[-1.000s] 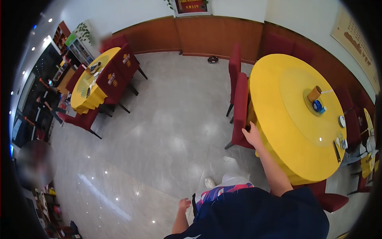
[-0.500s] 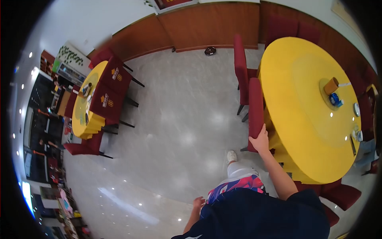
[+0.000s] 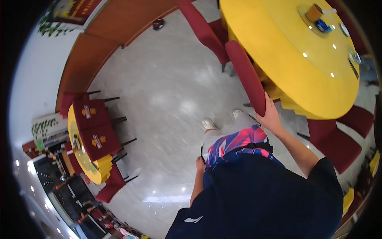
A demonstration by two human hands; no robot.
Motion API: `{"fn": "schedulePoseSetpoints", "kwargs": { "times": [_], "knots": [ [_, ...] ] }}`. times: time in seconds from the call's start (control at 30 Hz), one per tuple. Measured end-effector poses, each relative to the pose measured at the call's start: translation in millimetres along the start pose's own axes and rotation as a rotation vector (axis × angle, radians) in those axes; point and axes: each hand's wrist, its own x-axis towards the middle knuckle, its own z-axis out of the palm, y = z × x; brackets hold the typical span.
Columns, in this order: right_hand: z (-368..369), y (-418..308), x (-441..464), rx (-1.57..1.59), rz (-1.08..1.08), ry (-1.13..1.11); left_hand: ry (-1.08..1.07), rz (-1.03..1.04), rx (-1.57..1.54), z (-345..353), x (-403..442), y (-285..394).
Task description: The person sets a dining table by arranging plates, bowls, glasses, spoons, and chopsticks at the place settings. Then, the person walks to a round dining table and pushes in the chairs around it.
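My right hand (image 3: pixel 270 115) grips the near end of the top of a dark red chair back (image 3: pixel 247 77), with the thumb on one side and the fingers on the other. That chair stands beside a round table with a yellow cloth (image 3: pixel 274 51). My left hand (image 3: pixel 200 164) hangs low by my hip, next to a thin black strap; its fingers look curled, and whether they hold the strap is too small to tell. On the table's glass turntable are a brown cylindrical holder (image 3: pixel 314 12) and a blue item (image 3: pixel 321 26).
Another red chair (image 3: pixel 205 34) is beyond the gripped one, and more red chairs (image 3: pixel 334 139) stand at the right. A second yellow table (image 3: pixel 85 161) with red chairs is at the left. A dark round object (image 3: pixel 158 24) lies on the floor near the wood-panelled wall.
The view has turned, and both tables appear shifted and rotated. My right hand, first touching the chair back with spread fingers, now holds its top end. Both my shoes now show.
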Motion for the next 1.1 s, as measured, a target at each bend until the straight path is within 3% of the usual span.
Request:
{"fn": "schedulePoseSetpoints", "kwargs": {
  "times": [0.03,0.1,0.23,0.33,0.4,0.47,0.53,0.6,0.63,0.67,0.7,0.77,0.8,0.83,0.87,0.93,1.0,1.1],
  "knots": [
    [-1,-6,-1,-0.028,0.077,0.001,-0.026,-0.003,0.024,-10,10,12],
    [3,-18,0,-0.077,0.187,0.001,0.061,0.194,-0.098,-34,38,41],
    [23,-29,0,-0.266,0.354,0.086,0.033,0.221,-0.022,-94,110,79],
    [33,-36,5,-0.364,0.456,0.162,-0.071,0.145,-0.048,-137,167,106],
    [39,-37,10,-0.428,0.586,0.142,-0.193,-0.113,-0.035,-163,195,140],
    [43,-42,17,-0.461,0.625,0.154,-0.228,-0.072,-0.159,-169,226,178],
    [42,-46,23,-0.450,0.709,0.108,-0.343,0.199,0.057,-163,266,230],
    [44,-48,24,-0.447,0.744,0.121,-0.357,0.476,0.355,-129,272,326],
    [45,-47,23,-0.460,0.728,0.140,-0.468,0.597,0.327,-107,287,363],
    [46,-45,22,-0.472,0.713,0.160,-0.518,0.717,0.445,-81,274,416],
    [46,-46,22,-0.466,0.755,0.171,-0.523,1.092,0.471,-48,267,458],
    [47,-49,21,-0.496,0.734,0.234,-0.568,1.361,0.516,4,223,542],
    [50,-51,18,-0.487,0.770,0.240,-0.678,1.326,0.535,28,189,583],
    [52,-50,17,-0.509,0.727,0.311,-0.617,1.598,0.622,49,160,616],
    [54,-48,17,-0.530,0.679,0.378,-0.541,1.869,0.702,69,138,640],
    [55,-47,18,-0.534,0.682,0.433,-0.217,2.053,0.999,109,112,664],
    [55,-43,17,-0.464,0.666,0.421,-0.236,2.158,1.073,143,107,674],
    [54,-41,16,-0.472,0.648,0.444,-0.371,2.290,1.448,182,119,676]
  ]
}}
